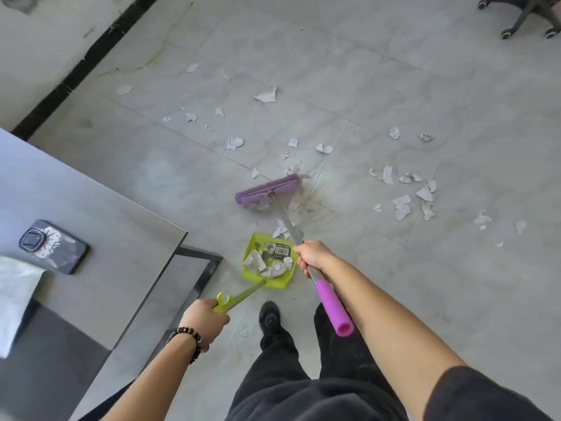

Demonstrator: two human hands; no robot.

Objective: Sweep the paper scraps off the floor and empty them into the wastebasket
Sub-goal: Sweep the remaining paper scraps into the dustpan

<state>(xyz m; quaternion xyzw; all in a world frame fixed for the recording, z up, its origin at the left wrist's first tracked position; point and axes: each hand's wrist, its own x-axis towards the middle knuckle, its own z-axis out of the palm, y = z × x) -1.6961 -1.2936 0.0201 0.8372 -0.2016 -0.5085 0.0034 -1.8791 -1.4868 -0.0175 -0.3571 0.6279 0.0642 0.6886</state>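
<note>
sweeping in progress: scraps partly gathered, most of floor still littered

sweeping is the step in hand. the right hand is clenched on the metal shaft of the purple broom, above its purple foam sleeve; the broom head rests on the floor just beyond the dustpan. the left hand is clenched on the long green handle of the green dustpan, which sits flat on the floor in front of the person's shoe, its open mouth facing the broom head.

several paper scraps and a dark printed wrapper already lie inside the dustpan. a few scraps lie between the broom head and the pan mouth. the bulk of the paper scraps remains scattered: a cluster to the right, others ahead of the broom, some near the dark skirting at the wall.

the wastebasket is not in view.

judged next move: draw the broom head toward the pan mouth to carry in the near scraps, holding the pan steady, then reach for the outlying clusters. emptying cannot follow until the floor is cleared.

noted besides: a phone on the tabletop at left, and a chair base at top right.
</note>
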